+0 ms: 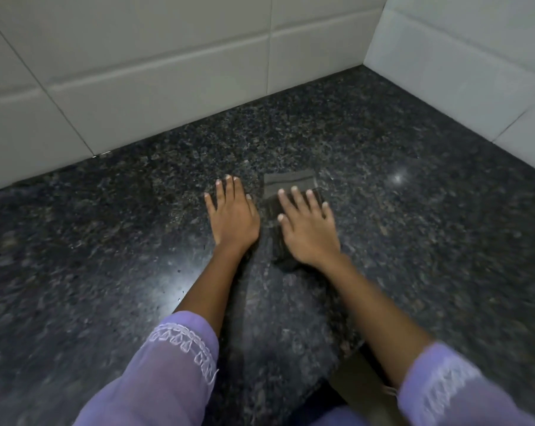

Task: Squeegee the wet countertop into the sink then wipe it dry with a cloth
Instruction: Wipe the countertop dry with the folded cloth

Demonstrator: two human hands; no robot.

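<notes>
- Flat and spread, the right hand [309, 229] has no pinching grip: its straight fingers [297, 199] press down on a dark folded cloth [277, 192].
- Left hand [234, 215] lies palm down on the bare tabletop [106, 241], fingers straight and slightly fanned, holding nothing; it sits just beside the cloth without touching it, as far as the view shows.
- The cloth is dark grey-brown, lying flat on the tabletop near the middle of the view, well short of the corner where the two walls meet. Its far edge shows beyond the right fingertips, and a bunched end sticks out under the right wrist.
- The tabletop is dark speckled granite with a glossy sheen; bright light reflections show left of the left forearm and to the right of the cloth.
- White tiled walls [167, 72] rise behind the tabletop and on the right, forming a corner at the upper right.
- Both forearms reach in from the bottom edge, each in a lilac sleeve [167, 364] with white embroidered trim; the right one is blurred.
</notes>
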